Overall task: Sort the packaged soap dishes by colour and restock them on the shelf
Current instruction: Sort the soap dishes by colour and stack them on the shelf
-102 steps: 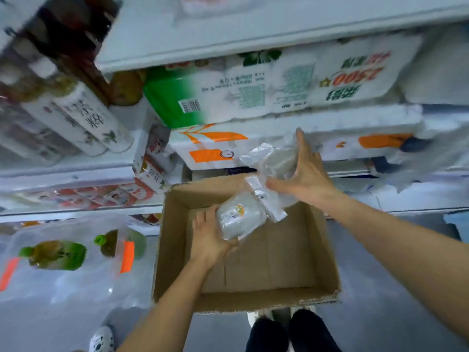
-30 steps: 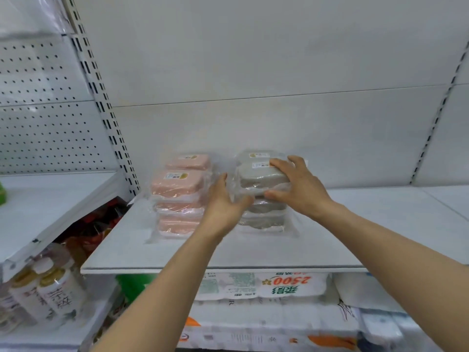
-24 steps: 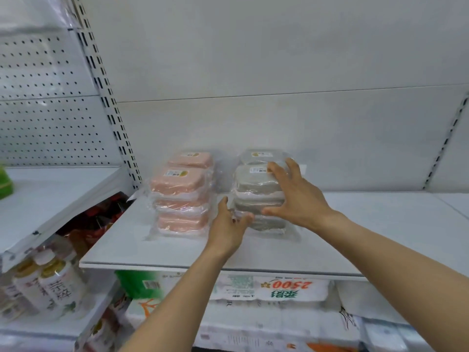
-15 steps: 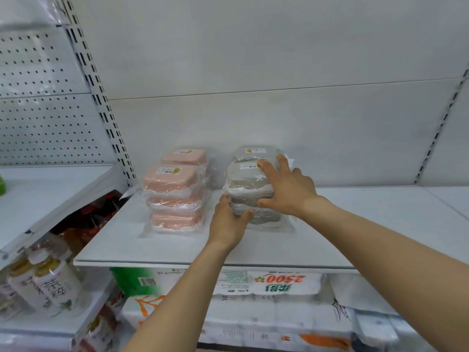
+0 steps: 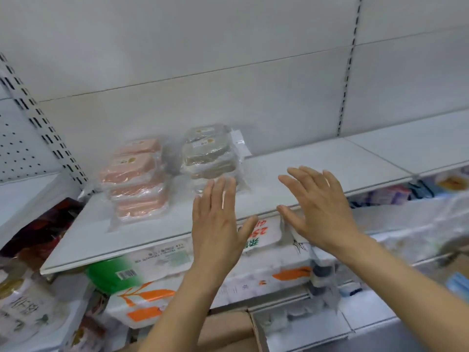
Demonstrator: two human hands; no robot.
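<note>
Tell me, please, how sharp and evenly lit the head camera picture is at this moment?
Head view: motion blur smears both stacks, pink soap dishes and grey soap dishes, so labels are unreadable; left hand and right hand look fairly crisp; wide-angle lens tilts the shelf; lighting is soft and even, without hard shadows.

White panel wall (image 5: 228, 47) behind, pegboard (image 5: 17, 148) left, slotted uprights (image 5: 347, 72).

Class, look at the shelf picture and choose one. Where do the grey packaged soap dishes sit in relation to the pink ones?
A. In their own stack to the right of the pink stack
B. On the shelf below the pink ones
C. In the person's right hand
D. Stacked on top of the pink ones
A: the grey soap dishes form their own stack on the shelf, right of the pink soap dishes; both hands are open and hold nothing.
</note>
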